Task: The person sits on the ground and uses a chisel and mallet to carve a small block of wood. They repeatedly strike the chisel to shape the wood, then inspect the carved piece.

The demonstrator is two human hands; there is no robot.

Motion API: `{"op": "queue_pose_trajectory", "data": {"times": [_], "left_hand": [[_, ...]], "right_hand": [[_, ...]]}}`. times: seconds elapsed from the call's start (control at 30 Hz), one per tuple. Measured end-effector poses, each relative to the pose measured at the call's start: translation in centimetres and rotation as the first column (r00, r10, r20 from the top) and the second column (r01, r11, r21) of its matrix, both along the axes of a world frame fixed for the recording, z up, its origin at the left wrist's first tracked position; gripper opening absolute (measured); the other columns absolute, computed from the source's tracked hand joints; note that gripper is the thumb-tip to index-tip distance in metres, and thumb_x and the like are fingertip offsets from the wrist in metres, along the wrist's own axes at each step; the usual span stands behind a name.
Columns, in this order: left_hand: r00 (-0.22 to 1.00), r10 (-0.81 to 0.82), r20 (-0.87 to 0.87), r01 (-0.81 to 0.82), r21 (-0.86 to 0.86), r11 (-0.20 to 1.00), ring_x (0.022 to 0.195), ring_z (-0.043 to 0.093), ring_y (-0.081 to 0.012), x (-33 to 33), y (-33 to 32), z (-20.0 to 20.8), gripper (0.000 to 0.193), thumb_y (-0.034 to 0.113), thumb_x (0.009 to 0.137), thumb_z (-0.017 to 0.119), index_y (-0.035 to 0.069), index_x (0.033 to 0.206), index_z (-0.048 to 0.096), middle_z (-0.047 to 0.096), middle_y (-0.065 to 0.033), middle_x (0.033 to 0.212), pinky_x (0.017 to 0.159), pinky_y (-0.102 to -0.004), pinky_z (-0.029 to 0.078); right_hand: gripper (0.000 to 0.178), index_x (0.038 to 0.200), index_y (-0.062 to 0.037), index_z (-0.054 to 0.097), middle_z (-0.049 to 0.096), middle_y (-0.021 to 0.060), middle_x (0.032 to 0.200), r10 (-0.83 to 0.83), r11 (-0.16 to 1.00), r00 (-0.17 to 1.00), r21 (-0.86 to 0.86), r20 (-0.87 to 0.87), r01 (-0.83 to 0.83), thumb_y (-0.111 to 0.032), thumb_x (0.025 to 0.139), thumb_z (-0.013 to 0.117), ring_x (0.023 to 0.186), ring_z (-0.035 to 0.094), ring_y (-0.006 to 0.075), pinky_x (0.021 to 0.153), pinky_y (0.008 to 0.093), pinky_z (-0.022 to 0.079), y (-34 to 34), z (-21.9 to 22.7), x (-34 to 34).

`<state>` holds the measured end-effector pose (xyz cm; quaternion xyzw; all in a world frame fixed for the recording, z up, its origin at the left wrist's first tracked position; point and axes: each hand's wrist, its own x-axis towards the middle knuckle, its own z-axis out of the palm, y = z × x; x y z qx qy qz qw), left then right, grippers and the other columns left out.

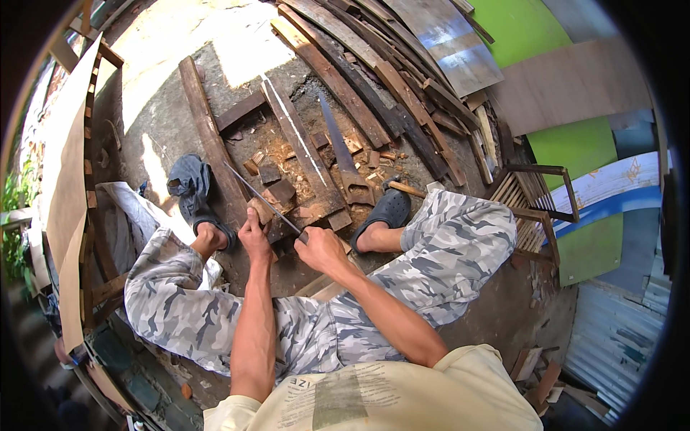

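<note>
My right hand (320, 251) is closed around the dark handle of a long, thin metal blade (257, 194). The blade slants away to the far left and appears nearly edge-on, so its exact kind cannot be told. Just left of it, my left hand (254, 235) grips a small wood block (264, 210) beside the blade. Whether the edge touches the block is unclear. Beyond my hands lies a handsaw (335, 133) with a wooden handle. Cut wood blocks (279, 191) and sawdust are scattered between my feet.
A plank with a white stripe (291, 126) and a dark plank (208, 129) lie ahead. Stacked boards (388, 79) fill the far right. What looks like a hammer handle (407, 189) rests by my right clog (388, 210). A slatted wooden frame (568, 194) stands right.
</note>
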<state>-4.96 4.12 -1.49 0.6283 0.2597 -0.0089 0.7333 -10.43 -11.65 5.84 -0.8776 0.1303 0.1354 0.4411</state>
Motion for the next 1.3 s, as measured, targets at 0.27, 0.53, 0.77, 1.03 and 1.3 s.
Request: {"op": "queue_pose_trajectory", "data": {"times": [0.27, 0.53, 0.77, 1.03, 1.3], "left_hand": [[0.999, -0.048, 0.018, 0.048, -0.027, 0.998, 0.077, 0.06, -0.0098, 0.2, 0.0, -0.2, 0.049, 0.043, 0.101, 0.059, -0.004, 0.091, 0.071, 0.066, -0.003, 0.087, 0.069, -0.0277, 0.055], [0.999, -0.032, 0.012, 0.032, -0.038, 0.999, 0.078, 0.062, -0.011, 0.1, 0.3, -0.5, 0.05, 0.044, 0.101, 0.058, -0.004, 0.094, 0.072, 0.067, -0.0035, 0.088, 0.07, -0.0285, 0.056], [1.0, 0.021, 0.02, -0.019, -0.089, 0.996, 0.076, 0.061, -0.0108, 0.3, 0.1, 0.0, 0.052, 0.045, 0.101, 0.057, -0.004, 0.092, 0.071, 0.066, -0.0034, 0.086, 0.067, -0.0267, 0.054], [1.0, -0.007, 0.011, 0.008, -0.056, 0.998, 0.078, 0.063, -0.0118, 0.0, 0.1, 0.1, 0.053, 0.046, 0.1, 0.058, -0.005, 0.095, 0.071, 0.067, -0.0046, 0.089, 0.068, -0.026, 0.053], [0.999, -0.044, 0.019, 0.045, -0.063, 0.997, 0.076, 0.062, -0.0109, -0.1, 0.3, -0.6, 0.053, 0.046, 0.1, 0.057, -0.004, 0.095, 0.071, 0.067, -0.0038, 0.088, 0.067, -0.0262, 0.053]], "right_hand": [[0.034, 0.087, 0.0049, 0.064, 0.065, 0.0285, 0.074, -0.11, 0.976, 0.994, 0.184, -0.029, 0.113, -0.029, 0.087, 0.063, 0.076, 0.065, 0.0474, 0.07, 0.0525, 0.051, 1.2, 0.2, -1.3], [0.03, 0.087, 0.0049, 0.064, 0.065, 0.0292, 0.074, -0.197, 0.94, 0.98, 0.28, -0.026, 0.196, -0.025, 0.086, 0.063, 0.079, 0.065, 0.0488, 0.074, 0.0542, 0.052, 1.3, 4.1, -0.6], [0.029, 0.081, 0.0038, 0.061, 0.061, 0.025, 0.066, -0.136, 0.99, 0.99, 0.031, -0.04, 0.137, -0.024, 0.088, 0.063, 0.067, 0.064, 0.0453, 0.059, 0.0494, 0.047, 1.5, -0.5, -2.3], [0.032, 0.078, 0.0033, 0.059, 0.059, 0.0235, 0.063, -0.184, 0.967, 0.98, 0.191, 0.074, 0.167, -0.026, 0.089, 0.065, 0.063, 0.062, 0.0448, 0.057, 0.0465, 0.046, 1.9, -1.8, -2.5], [0.032, 0.089, 0.0039, 0.067, 0.065, 0.0276, 0.073, -0.265, 0.926, 0.96, 0.301, 0.089, 0.227, -0.028, 0.085, 0.065, 0.076, 0.066, 0.0464, 0.07, 0.0512, 0.051, 2.4, 1.1, -0.9]]}}
